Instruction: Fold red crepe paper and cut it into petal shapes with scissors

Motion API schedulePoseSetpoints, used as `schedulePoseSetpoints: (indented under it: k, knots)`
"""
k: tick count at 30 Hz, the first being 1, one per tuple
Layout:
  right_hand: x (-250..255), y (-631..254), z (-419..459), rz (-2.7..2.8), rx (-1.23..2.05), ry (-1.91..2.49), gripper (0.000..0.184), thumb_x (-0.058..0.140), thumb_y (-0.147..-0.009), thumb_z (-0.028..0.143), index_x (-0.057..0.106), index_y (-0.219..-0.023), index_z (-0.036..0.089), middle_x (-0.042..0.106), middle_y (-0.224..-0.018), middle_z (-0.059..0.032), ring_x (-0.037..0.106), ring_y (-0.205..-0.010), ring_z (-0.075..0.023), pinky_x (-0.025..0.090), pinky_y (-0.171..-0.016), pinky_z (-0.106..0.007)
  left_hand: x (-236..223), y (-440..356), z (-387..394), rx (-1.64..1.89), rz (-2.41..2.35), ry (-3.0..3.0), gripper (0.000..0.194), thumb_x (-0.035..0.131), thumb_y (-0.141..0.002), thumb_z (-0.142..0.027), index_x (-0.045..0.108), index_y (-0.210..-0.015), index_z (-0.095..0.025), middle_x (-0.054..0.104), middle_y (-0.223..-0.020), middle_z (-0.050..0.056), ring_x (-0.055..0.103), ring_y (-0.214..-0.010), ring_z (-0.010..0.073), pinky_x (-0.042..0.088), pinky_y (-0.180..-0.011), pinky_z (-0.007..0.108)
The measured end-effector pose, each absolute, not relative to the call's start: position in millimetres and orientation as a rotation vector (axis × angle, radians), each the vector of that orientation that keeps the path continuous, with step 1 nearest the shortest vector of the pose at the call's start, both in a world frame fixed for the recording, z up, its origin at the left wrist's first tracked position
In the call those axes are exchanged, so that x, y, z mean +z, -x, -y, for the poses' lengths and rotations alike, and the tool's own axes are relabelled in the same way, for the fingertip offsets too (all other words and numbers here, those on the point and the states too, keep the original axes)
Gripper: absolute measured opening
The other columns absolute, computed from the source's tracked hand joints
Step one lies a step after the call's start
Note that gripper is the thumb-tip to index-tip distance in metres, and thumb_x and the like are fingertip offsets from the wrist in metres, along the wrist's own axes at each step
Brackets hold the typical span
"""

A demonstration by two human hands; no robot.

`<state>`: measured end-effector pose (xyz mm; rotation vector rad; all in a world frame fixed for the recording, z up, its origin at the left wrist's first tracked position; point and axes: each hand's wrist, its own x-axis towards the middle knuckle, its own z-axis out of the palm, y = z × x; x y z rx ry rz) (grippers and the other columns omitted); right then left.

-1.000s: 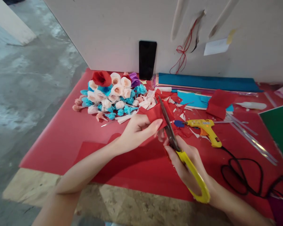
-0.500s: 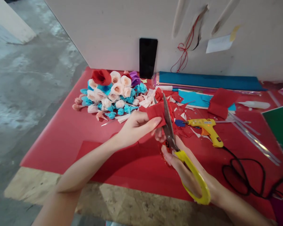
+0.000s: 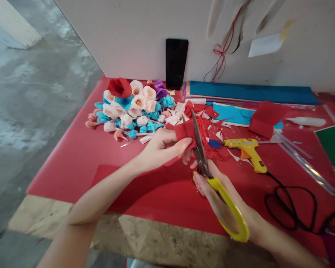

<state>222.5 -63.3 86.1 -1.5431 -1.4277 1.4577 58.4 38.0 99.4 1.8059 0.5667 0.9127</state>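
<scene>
Between thumb and fingers, my left hand (image 3: pixel 163 149) pinches a folded piece of red crepe paper (image 3: pixel 185 133). My right hand (image 3: pixel 216 193) is wrapped round the yellow handles of a pair of scissors (image 3: pixel 202 160), whose blades point away from me and stand slightly apart. One blade lies in front of the red paper's right edge; the other is partly hidden behind the paper. Red and white paper scraps (image 3: pixel 178 114) lie just beyond the hands. A larger red sheet (image 3: pixel 145 193) is spread on the table under my forearms.
Paper flowers (image 3: pixel 139 104) are heaped at the back left. A black phone (image 3: pixel 176 64) leans on the white panel. To the right lie a yellow glue gun (image 3: pixel 248 149) with a looped black cord (image 3: pixel 290 208), blue paper (image 3: pixel 251 93), clear sticks (image 3: pixel 307 163) and a white bottle (image 3: pixel 307 121).
The scissors have shifted slightly left against the paper, and their blades have moved a little. Both hands keep their grip. The view has tilted slightly downward.
</scene>
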Motion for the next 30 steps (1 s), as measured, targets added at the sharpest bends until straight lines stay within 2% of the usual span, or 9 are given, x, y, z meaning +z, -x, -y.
schedulePoseSetpoints:
  k: [8, 14, 24, 30]
  knots:
    - [83, -220, 63, 1.495, 1.37, 1.478, 0.018, 0.037, -0.091, 0.039, 0.043, -0.091, 0.022, 0.041, -0.06, 0.0062, 0.036, -0.046, -0.0064, 0.033, -0.045, -0.021, 94, -58, -39, 0.878, -0.591, -1.798, 0.038, 0.045, -0.091, -0.026, 0.059, -0.057, -0.015, 0.063, -0.054, 0.0, 0.053, -0.049, 0.0061, 0.038, -0.049, 0.018]
    - [80, -219, 64, 1.443, 1.441, 1.466, 0.021, 0.037, -0.091, 0.04, 0.043, -0.088, 0.021, 0.034, -0.054, 0.0082, 0.032, -0.042, -0.0063, 0.028, -0.041, -0.021, 93, -59, -39, 0.868, -0.609, -1.799, 0.04, 0.045, -0.09, -0.03, 0.06, -0.057, -0.015, 0.064, -0.055, 0.002, 0.055, -0.051, 0.0078, 0.04, -0.05, 0.019]
    - [75, -220, 64, 1.391, 1.495, 1.361, 0.017, 0.04, -0.088, 0.03, 0.043, -0.102, 0.021, 0.045, -0.065, 0.0045, 0.039, -0.052, -0.0097, 0.037, -0.05, -0.024, 92, -55, -43, 0.841, -0.619, -1.779, 0.04, 0.047, -0.089, -0.032, 0.06, -0.055, -0.015, 0.057, -0.048, 0.001, 0.048, -0.043, 0.0072, 0.035, -0.042, 0.019]
    - [79, -218, 63, 1.35, 1.479, 1.458, 0.019, 0.038, -0.089, 0.037, 0.045, -0.096, 0.02, 0.044, -0.06, 0.0052, 0.038, -0.047, -0.0084, 0.035, -0.046, -0.022, 92, -60, -41, 0.741, -0.519, -1.693, 0.04, 0.046, -0.089, -0.03, 0.051, -0.053, -0.013, 0.061, -0.055, 0.003, 0.057, -0.052, 0.0091, 0.043, -0.051, 0.019]
